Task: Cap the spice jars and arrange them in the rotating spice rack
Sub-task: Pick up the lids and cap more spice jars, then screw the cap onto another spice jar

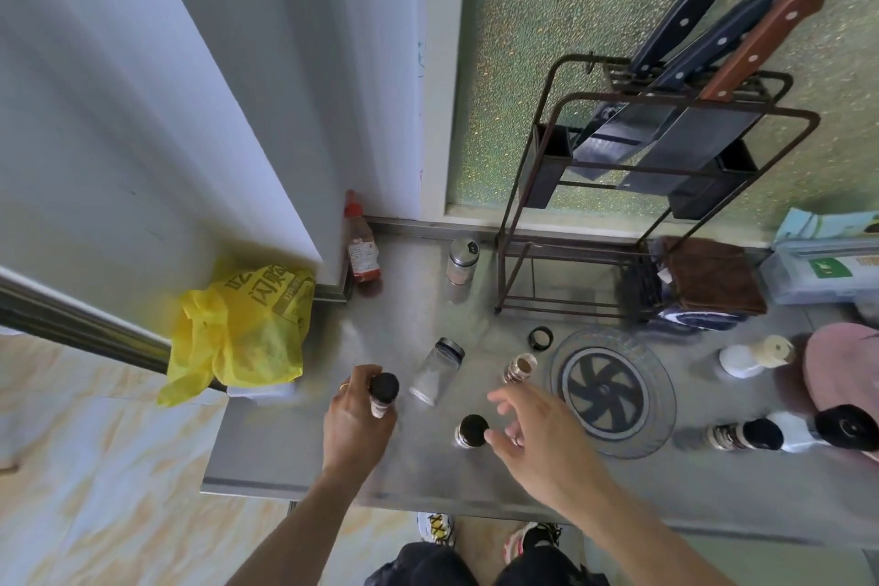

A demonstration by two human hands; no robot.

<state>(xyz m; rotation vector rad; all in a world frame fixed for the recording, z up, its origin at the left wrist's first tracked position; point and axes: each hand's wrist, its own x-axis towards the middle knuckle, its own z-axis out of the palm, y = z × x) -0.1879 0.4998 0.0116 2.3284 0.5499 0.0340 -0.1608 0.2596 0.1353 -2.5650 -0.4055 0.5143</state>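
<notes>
Left hand point(354, 414): fingers wrapped round a capped jar point(383, 397) with a black lid, held upright over the steel counter point(295, 443), near its front-left corner.
Right hand point(537, 431): fingers spread and loose, gripping nothing — thumb tip just beside a second black-lidded jar point(472, 431) standing on the counter; actual contact cannot be told.
Open jar point(520, 368): no cap, brown contents showing, standing just left of the rack.
Loose cap point(541, 338): black ring, alone on the counter behind the open jar, near the rack's rim.
Clear jar point(437, 370): black-lidded, looks tipped or lying, between the two hands and further back.
Rotating rack point(613, 390): clear round tray with a dark pinwheel hub — empty, no jars loaded yet.
Other jars point(744, 435): a cluster at the right, beyond the rack; lids partly hard to read.
Stage, by judgement: capping mostly done, loading not begun.
Risk one: the right forearm reaching toward the rack could clip the open jar and spill spice — it stands right in the reach path.
Risk two: a jar set off-centre may spin the tray and topple.
Risk three: the open jar gets racked uncapped if its ring is overlooked.
</notes>
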